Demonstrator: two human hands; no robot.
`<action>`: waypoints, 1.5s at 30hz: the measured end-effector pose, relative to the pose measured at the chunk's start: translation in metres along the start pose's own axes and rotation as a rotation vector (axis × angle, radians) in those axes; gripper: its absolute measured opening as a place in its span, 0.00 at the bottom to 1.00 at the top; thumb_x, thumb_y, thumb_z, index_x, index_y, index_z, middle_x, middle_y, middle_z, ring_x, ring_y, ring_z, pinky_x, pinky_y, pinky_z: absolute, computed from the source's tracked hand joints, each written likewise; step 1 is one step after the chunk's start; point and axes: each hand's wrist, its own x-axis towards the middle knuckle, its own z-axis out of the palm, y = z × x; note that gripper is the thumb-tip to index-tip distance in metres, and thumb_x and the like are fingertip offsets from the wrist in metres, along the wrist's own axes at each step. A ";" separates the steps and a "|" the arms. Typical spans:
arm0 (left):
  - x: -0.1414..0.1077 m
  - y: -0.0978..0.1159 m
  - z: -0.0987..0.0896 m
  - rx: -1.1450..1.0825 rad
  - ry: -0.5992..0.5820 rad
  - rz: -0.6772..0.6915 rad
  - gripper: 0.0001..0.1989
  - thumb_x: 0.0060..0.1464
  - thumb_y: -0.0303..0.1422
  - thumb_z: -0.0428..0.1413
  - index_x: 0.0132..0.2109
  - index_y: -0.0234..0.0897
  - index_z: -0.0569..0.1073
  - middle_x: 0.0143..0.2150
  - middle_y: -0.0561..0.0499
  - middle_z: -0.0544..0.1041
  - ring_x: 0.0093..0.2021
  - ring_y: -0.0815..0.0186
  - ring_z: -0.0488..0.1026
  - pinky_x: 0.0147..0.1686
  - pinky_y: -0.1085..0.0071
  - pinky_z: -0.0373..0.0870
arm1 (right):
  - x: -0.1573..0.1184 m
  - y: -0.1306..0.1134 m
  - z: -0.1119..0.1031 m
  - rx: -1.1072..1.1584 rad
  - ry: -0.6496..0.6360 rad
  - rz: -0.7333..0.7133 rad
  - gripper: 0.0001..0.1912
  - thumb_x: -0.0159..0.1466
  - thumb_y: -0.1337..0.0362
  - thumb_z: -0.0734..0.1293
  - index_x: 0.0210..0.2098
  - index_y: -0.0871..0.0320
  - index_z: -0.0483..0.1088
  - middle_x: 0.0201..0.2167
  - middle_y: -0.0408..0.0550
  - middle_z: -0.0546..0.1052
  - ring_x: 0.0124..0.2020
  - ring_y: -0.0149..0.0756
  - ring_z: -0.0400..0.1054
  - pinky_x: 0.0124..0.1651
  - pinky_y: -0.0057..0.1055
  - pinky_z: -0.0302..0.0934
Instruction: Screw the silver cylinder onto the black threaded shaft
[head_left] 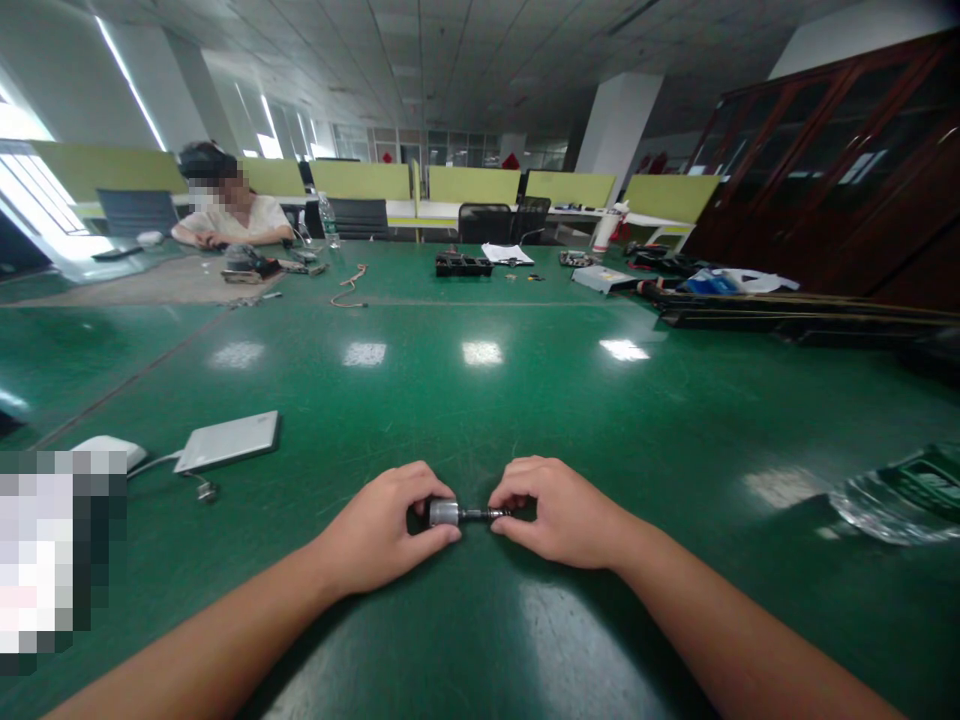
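Observation:
A small metal part [445, 513] with a silver cylinder at its left end and a thin dark shaft to the right lies level, low over the green table [480, 420]. My left hand [394, 525] is closed around the cylinder, thumb below and fingers above. The fingers of my right hand [544, 512] pinch the shaft's right end, where a ringed or coiled section shows between the fingertips. Between the two hands a short stretch of bare shaft is visible. Whether the part touches the tabletop I cannot tell.
To the left lie a silver flat box [229, 442] with a cable and a white object [112, 450]. A clear bottle [904, 498] lies at the right. Farther back are a black tray [463, 264], papers, tools and a seated person [232, 215].

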 end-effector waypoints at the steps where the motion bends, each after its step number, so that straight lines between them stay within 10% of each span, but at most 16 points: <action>1: 0.000 0.000 0.000 0.000 0.000 -0.001 0.09 0.56 0.34 0.61 0.43 0.37 0.76 0.37 0.50 0.74 0.36 0.64 0.71 0.36 0.70 0.66 | -0.001 0.002 -0.001 -0.002 0.000 0.007 0.03 0.57 0.66 0.72 0.32 0.57 0.78 0.27 0.43 0.76 0.31 0.33 0.68 0.38 0.30 0.59; 45: 0.001 -0.002 0.002 -0.002 0.016 -0.020 0.09 0.54 0.36 0.62 0.42 0.38 0.77 0.34 0.51 0.76 0.34 0.64 0.73 0.36 0.71 0.66 | 0.007 -0.013 0.026 0.076 0.072 -0.064 0.07 0.63 0.65 0.68 0.39 0.58 0.78 0.31 0.46 0.76 0.35 0.35 0.68 0.40 0.31 0.59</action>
